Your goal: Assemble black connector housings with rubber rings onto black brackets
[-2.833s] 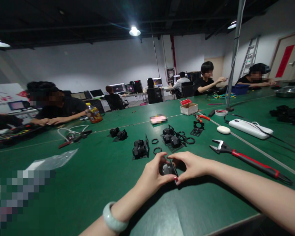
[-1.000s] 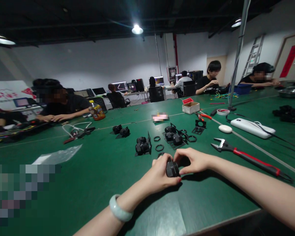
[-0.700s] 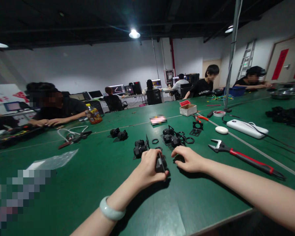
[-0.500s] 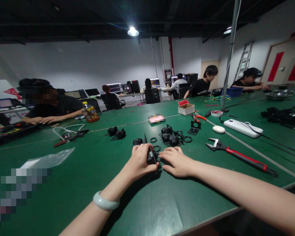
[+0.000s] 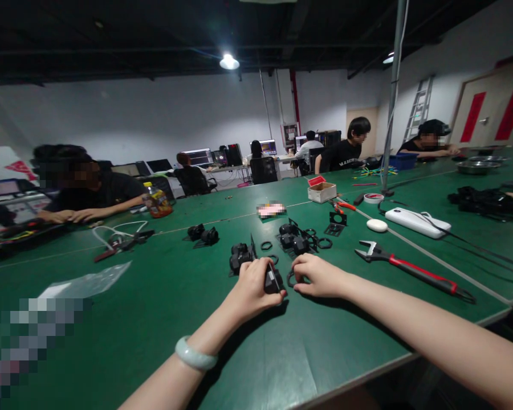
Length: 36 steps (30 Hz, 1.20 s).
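My left hand [image 5: 252, 287] is closed around a black fitting [image 5: 275, 279] with a flat bracket plate, held low over the green table [image 5: 222, 370]. Just to its right, my right hand [image 5: 322, 276] pinches a black ring nut [image 5: 290, 278] between thumb and fingers, a small gap from the fitting. Beyond my left hand sit more black fittings on brackets [image 5: 239, 257]. Loose black rings [image 5: 267, 245] lie past my fingers, and another group of black fittings [image 5: 300, 244] stands behind my right hand. A lone black bracket [image 5: 337, 223] lies farther right.
An adjustable wrench [image 5: 423, 273] with red-black handle lies right, near a white power bank [image 5: 418, 222] with cable. A small box [image 5: 322, 192], a pair of fittings [image 5: 203, 234], a plastic bag [image 5: 85, 282] and a bottle [image 5: 158, 200] are around. Co-workers sit across the table.
My right hand has gone from lying with fingers stretched on the table to pinching a ring nut. My left hand, still holding the fitting, has shifted slightly right.
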Available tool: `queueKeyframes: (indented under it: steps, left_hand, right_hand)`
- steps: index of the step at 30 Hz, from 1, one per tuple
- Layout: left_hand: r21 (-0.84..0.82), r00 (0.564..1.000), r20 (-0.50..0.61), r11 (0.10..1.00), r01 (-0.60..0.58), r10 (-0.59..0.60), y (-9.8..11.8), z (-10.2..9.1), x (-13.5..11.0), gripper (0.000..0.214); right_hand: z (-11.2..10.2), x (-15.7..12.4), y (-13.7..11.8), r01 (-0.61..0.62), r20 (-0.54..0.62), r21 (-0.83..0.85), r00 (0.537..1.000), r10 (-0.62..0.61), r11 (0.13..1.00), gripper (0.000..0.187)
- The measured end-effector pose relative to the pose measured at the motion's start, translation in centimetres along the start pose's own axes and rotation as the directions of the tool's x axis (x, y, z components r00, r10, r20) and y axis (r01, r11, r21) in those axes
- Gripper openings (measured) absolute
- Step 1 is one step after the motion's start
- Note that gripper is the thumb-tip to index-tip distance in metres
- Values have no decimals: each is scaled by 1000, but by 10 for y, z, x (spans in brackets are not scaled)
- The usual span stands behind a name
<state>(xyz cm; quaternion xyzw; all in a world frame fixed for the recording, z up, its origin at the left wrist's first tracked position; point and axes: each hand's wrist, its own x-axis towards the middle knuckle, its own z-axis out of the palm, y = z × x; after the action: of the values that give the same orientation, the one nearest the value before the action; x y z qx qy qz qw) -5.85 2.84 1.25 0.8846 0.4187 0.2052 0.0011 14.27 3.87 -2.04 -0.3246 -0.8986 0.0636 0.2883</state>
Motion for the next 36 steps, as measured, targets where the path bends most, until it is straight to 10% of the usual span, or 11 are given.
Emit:
queueKeyframes:
  steps: [19, 36]
  left_hand:
    - [-270, 990, 19, 952, 142, -142, 36, 50, 38, 34]
    - [-205, 990, 43, 968, 143, -137, 26, 43, 20, 43]
  right_hand:
    - [-37, -9, 21, -136, 39, 84, 990, 133, 987, 48]
    - [-31, -10, 25, -248, 104, 170, 967, 233, 954, 38]
